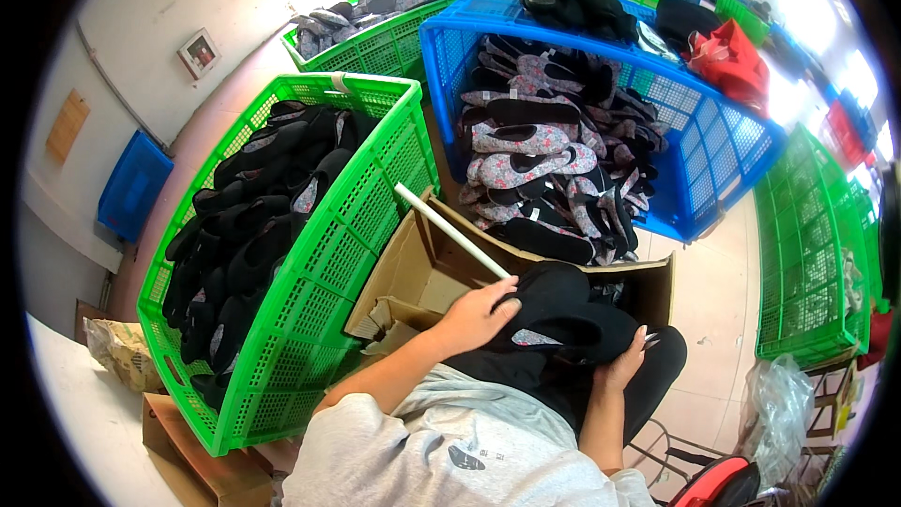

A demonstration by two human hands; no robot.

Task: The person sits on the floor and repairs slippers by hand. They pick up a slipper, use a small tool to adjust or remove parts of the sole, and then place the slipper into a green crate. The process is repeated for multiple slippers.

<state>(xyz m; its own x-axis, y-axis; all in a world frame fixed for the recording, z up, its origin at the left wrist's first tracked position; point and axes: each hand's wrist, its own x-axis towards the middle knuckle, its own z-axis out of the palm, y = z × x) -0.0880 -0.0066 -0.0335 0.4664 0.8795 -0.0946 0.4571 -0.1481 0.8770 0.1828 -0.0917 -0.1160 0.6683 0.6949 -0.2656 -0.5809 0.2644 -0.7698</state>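
Floor: pale tiled floor (713, 291) is crowded by crates; a bare strip is left on the right.
Green crate: large green plastic lattice crate (324, 272) of black shoes is set against the box's left edge.
Blue crate: blue plastic lattice crate (713, 145) of patterned shoes is set behind.
Box: open brown cardboard box (413, 272) is wedged between both crates.
Shoes: black fabric shoes (563, 319) are held over the lap, at the box's near edge.
Left hand: left hand (479, 314) is closed on the shoes' top.
Right hand: right hand (624, 366) is cupped beneath them.

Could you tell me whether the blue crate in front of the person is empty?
No, the blue crate is piled with flat shoes, some black and some flowered, while both hands hold a black shoe below it.
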